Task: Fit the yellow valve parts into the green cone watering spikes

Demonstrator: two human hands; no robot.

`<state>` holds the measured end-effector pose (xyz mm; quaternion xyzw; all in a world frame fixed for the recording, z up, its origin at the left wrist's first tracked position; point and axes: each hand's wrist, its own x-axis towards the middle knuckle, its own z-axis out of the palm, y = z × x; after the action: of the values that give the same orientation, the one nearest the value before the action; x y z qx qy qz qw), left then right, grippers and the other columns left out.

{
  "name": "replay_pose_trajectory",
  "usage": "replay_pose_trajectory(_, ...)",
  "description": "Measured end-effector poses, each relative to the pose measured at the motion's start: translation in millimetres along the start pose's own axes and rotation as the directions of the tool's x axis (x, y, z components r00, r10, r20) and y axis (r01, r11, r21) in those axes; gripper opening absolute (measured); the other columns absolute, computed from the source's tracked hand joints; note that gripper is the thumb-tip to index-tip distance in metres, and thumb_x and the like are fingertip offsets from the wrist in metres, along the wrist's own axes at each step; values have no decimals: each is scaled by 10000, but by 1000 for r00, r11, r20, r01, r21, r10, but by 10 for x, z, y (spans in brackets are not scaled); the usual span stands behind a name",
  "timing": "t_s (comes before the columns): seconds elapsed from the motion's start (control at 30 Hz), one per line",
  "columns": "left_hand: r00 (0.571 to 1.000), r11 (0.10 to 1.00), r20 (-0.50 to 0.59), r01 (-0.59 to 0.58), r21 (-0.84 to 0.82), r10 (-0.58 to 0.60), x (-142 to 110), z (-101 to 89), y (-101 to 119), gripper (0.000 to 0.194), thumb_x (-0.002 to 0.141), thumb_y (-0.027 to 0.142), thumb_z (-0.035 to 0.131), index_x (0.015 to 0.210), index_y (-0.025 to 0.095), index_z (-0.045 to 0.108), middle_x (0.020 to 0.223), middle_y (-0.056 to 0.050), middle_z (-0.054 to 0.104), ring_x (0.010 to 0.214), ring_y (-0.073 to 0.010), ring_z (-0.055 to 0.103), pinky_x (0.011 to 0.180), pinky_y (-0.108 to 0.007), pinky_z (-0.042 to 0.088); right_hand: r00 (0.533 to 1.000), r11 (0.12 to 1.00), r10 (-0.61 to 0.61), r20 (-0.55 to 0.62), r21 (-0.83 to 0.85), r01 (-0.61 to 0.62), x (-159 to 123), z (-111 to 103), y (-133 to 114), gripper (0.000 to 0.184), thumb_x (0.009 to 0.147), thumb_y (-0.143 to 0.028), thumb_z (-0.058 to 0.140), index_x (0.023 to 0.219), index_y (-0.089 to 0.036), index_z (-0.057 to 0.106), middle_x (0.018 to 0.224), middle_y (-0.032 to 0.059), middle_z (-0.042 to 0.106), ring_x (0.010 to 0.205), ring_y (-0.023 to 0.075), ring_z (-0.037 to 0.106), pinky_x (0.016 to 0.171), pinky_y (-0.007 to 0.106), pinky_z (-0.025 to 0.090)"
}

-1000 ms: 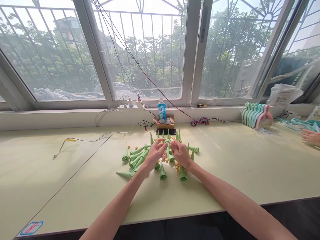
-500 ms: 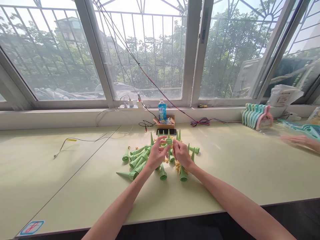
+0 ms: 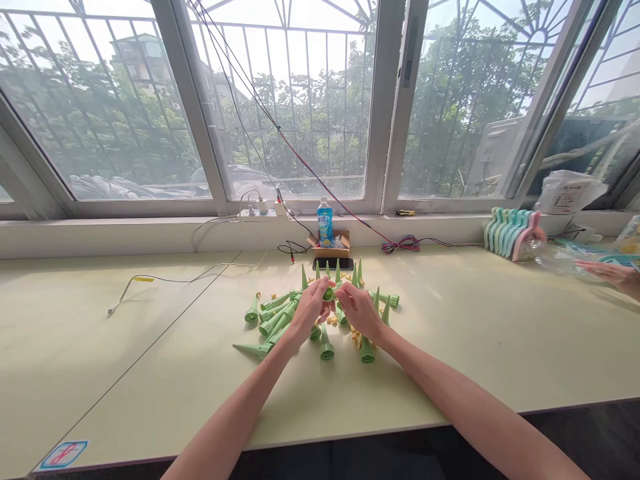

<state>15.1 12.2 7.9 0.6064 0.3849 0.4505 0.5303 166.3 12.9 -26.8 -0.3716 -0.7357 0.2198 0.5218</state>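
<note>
My left hand (image 3: 311,308) is closed around a green plant watering spike (image 3: 329,294), its wide round end turned toward me. Close against that spike's right side, my right hand (image 3: 358,308) has its fingers pinched together; what they grip, if anything, is hidden. Around both hands lie several more green spikes (image 3: 273,325), some on their sides, others standing point up, such as one spike (image 3: 303,277) behind my left hand. Small yellow valve pieces (image 3: 332,321) are scattered among them, partly covered by my hands.
Behind the spikes lie a dark phone (image 3: 333,263) and a small cardboard box (image 3: 345,244) near a blue bottle (image 3: 325,223). Cables (image 3: 401,244) run along the sill. At right are pastel hangers (image 3: 515,233) and another person's hand (image 3: 613,272) by clear plastic.
The held spike has tilted, its open end now facing me, and has moved slightly left and down. My right hand has followed it left. The other person's hand has shifted right.
</note>
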Motion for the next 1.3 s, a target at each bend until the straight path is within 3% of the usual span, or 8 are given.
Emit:
replay_pose_trajectory(0.43, 1000, 999, 21, -10, -31, 11, -42, 35, 68, 392, 872, 479, 532, 1158, 211, 545, 642, 51, 494, 378, -53, 388, 399, -198, 308, 1000, 1000, -28, -10, 8, 28, 4, 5, 16, 304, 1003, -444, 349, 865, -208, 481, 698, -9, 589, 577, 116, 507, 572, 235, 384)
replay_pose_trajectory(0.67, 994, 994, 59, -96, 56, 93, -59, 64, 47, 417, 866, 483, 569, 1199, 249, 477, 800, 30, 543, 388, -16, 378, 386, -181, 298, 995, 998, 39, -87, -36, -42, 13, 18, 35, 392, 997, -462, 339, 689, -220, 368, 554, -49, 418, 475, 103, 339, 484, 242, 270)
replay_pose_trajectory(0.9, 965, 961, 126, -247, 126, 232, -52, 75, -31, 551, 867, 436, 599, 1344, 310, 354, 928, 11, 514, 490, -22, 472, 429, -156, 380, 980, 994, 106, -166, -9, -109, 33, 23, 4, 471, 997, -458, 335, 593, -217, 367, 477, -38, 384, 451, 113, 355, 478, 262, 279)
replay_pose_trajectory(1.03, 970, 958, 89, -240, 158, 228, -34, 75, -44, 618, 865, 455, 599, 1396, 323, 314, 994, -19, 551, 494, -32, 509, 426, -159, 399, 980, 994, 107, -168, 14, -106, 36, 24, 8, 452, 1000, -471, 335, 631, -216, 386, 494, -43, 383, 453, 111, 348, 474, 261, 267)
replay_pose_trajectory(1.13, 974, 956, 9, -225, 190, 227, -3, 73, -59, 528, 886, 510, 543, 1336, 276, 396, 1002, -35, 568, 456, -31, 501, 395, -167, 379, 981, 995, 92, -171, -13, -96, 34, 19, 13, 444, 1000, -487, 335, 653, -214, 380, 519, -44, 390, 465, 108, 347, 478, 257, 260)
replay_pose_trajectory(1.3, 964, 973, -174, -175, 153, 201, 38, 46, -58, 426, 913, 582, 443, 1027, 185, 548, 695, 34, 516, 388, -27, 359, 381, -171, 307, 982, 995, 71, -176, -55, -82, 26, 8, 18, 440, 994, -516, 344, 672, -216, 344, 533, -54, 380, 473, 101, 336, 484, 247, 255)
